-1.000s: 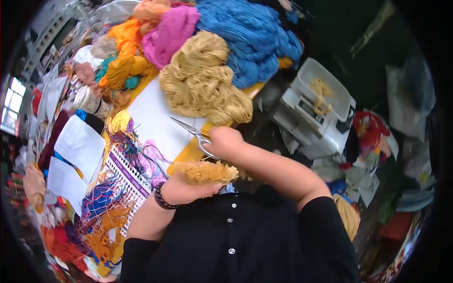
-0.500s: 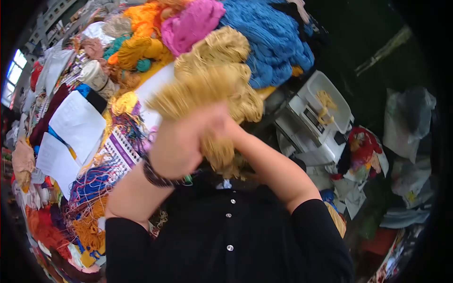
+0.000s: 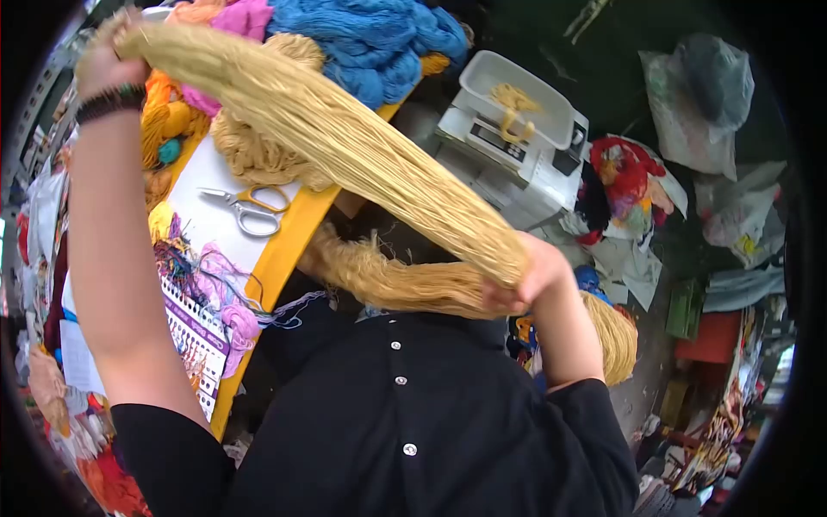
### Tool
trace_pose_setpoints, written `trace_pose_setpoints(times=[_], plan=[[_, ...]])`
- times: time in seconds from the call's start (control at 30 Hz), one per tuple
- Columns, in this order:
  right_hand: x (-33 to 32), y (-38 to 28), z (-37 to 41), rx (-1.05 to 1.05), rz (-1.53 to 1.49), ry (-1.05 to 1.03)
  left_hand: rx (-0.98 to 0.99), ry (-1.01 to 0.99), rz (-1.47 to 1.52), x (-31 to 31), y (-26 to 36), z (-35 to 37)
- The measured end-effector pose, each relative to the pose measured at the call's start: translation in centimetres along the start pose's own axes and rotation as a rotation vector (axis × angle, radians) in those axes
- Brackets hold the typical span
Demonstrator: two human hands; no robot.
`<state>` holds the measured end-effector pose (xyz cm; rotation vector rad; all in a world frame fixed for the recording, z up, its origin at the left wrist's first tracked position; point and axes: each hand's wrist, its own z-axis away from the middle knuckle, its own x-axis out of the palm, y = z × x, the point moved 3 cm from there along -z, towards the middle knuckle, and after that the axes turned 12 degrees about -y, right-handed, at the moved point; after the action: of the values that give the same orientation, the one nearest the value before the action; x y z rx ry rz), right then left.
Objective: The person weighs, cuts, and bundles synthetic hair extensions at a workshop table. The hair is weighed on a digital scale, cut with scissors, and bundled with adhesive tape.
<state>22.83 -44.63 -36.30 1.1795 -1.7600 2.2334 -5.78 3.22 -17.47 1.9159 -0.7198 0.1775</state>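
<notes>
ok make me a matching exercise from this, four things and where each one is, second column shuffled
1. scissors
2. long yarn bundle
3. plastic tub
4. blue yarn

A. on the scale
B. heaped beside the pink yarn
C. lying on the white sheet
D. stretched from left hand to right hand

Pairs: 1-C, 2-D, 3-A, 4-B

My yarn (image 3: pixel 362 153): fine fibre strands, smooth, soft sheen; loose end (image 3: pixel 366 269) rough, frayed.
Scissors (image 3: pixel 229 199): bright metal, smooth, glossy.
Tub (image 3: pixel 553 112): translucent plastic, smooth.
Scale (image 3: pixel 521 179): pale plastic casing, smooth.
My shirt (image 3: pixel 345 414): black cloth, matt, lightly creased.
My shirt buttons (image 3: pixel 409 450): smooth, shiny.
Bag (image 3: pixel 689 121): clear plastic, wrinkled, glossy.
</notes>
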Motion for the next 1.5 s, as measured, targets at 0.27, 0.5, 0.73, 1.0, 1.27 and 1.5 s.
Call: trace_pose_setpoints(times=[0.27,0.5,0.73,1.0,1.27,1.5], plan=[[1.8,5.3,18.8,-0.622,-0.061,-0.006,-0.728,-1.197,-0.375,3.3,-19.8,31.7],[2.6,5.0,18.5,-0.705,-0.015,-0.06,-0.897,-1.235,-0.564,12.0,-23.9,43.9],[4.5,1.3,13.3,-0.536,0.309,-0.387,-0.981,-1.194,-0.481,18.2,-24.4,46.6],[4.2,2.3,11.3,-0.629,0.084,-0.221,-1.447,-1.235,-0.156,18.0,-24.0,48.7],[7.0,-0.5,5.5,-0.647,0.003,-0.028,-1.439,-0.855,-0.007,16.7,-24.3,46.8],[3.7,-2.2,7.0,-0.933,-0.108,0.344,-1.25,-0.09,0.598,9.4,-23.7,40.1]])
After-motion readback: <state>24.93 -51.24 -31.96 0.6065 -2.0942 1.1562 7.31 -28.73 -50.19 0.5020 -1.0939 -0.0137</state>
